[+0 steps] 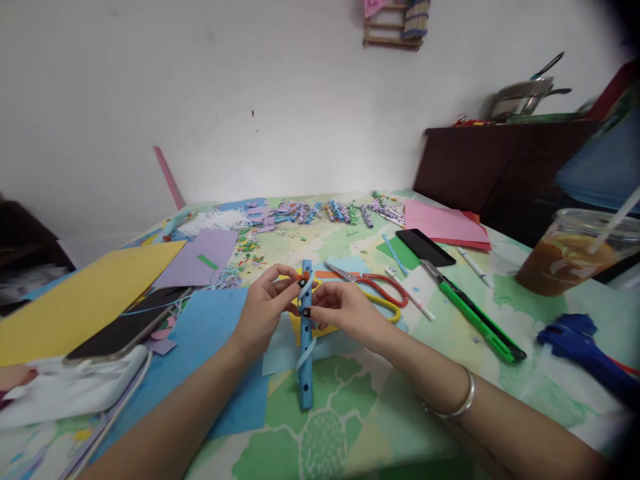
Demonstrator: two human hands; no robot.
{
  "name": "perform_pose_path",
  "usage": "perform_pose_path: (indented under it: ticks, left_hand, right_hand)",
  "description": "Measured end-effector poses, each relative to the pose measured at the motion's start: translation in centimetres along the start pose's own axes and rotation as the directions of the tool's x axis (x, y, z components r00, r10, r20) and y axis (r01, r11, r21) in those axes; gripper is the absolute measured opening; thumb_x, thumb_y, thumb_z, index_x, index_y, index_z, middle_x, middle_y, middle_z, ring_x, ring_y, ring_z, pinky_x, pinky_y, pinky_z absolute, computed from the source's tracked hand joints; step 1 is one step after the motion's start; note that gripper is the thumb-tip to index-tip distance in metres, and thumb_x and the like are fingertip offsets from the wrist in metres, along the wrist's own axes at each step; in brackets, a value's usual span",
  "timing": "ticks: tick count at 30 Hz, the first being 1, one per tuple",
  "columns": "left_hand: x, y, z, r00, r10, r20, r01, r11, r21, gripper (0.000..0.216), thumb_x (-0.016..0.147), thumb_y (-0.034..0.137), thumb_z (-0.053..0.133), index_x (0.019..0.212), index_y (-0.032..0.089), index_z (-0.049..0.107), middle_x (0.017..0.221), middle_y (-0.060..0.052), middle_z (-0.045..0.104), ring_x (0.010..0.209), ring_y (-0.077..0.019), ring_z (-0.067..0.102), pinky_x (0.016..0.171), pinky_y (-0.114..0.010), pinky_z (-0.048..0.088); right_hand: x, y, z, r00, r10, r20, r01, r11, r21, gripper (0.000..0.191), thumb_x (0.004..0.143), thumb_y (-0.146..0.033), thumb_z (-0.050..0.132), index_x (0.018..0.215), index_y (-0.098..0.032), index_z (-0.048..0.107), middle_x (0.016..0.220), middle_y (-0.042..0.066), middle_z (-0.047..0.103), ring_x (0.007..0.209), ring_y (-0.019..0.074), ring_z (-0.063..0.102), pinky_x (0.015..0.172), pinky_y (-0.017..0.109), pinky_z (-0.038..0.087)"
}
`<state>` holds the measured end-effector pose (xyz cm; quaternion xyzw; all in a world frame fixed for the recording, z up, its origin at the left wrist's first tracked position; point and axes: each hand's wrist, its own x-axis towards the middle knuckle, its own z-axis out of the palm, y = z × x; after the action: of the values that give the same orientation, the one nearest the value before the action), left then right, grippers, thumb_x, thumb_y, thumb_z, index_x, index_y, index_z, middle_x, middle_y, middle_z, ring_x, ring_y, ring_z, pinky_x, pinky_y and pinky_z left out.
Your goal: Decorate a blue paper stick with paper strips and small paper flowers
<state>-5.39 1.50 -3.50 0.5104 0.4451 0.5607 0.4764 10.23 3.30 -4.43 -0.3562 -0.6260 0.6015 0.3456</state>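
Observation:
A blue paper tube (pixel 307 387) with dark dots stands nearly upright in the view, between my two hands. Around it winds a narrow light-blue paper strip (pixel 305 356) in a loose spiral. My left hand (pixel 264 303) is closed on the upper part of the tube, its thumb pressing the strip near the top. Slightly lower, my right hand (pixel 353 312) pinches at the tube from the other side; its fingertips are partly hidden behind it. Just beyond my right hand lie scissors (pixel 385 288) with red and yellow handles, partly covered by that hand.
Blue paper (pixel 235 400), yellow card (pixel 100 293) and a dark phone (pixel 133 320) lie to the left. On the right are a green utility knife (pixel 480 320), a blue-handled tool (pixel 575 340) and a drink cup (pixel 560 257). Several patterned rolls (pixel 340 212) lie at the back.

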Motion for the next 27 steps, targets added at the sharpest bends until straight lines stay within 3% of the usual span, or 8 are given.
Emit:
perform_pose_path:
  ticks: [8,27]
  left_hand:
    - [0.1,0.3,-0.7,0.994,-0.107,0.019,0.108,0.989,-0.099,0.015,0.065,0.023,0.073,0.071,0.015,0.061,0.073,0.000,0.062,0.065,-0.0131,0.059,0.059,-0.027,0.053]
    - [0.1,0.8,-1.1,0.949,-0.250,0.192,0.294,0.921,-0.255,0.011,0.061,0.015,0.074,0.064,0.014,0.063,0.069,-0.001,0.064,0.063,-0.0116,0.059,0.062,-0.025,0.050]
  right_hand:
    - [0.0,-0.4,-0.1,1.000,-0.004,0.011,0.002,0.990,0.141,0.013,0.069,-0.018,0.068,0.076,-0.014,0.058,0.061,-0.002,0.062,0.056,0.0105,0.061,0.058,0.024,0.049]
    - [-0.1,-0.3,-0.2,0.999,-0.044,0.014,0.043,0.996,0.077,0.018,0.067,-0.022,0.072,0.079,-0.015,0.060,0.065,0.000,0.063,0.062,0.0120,0.060,0.059,0.025,0.045]
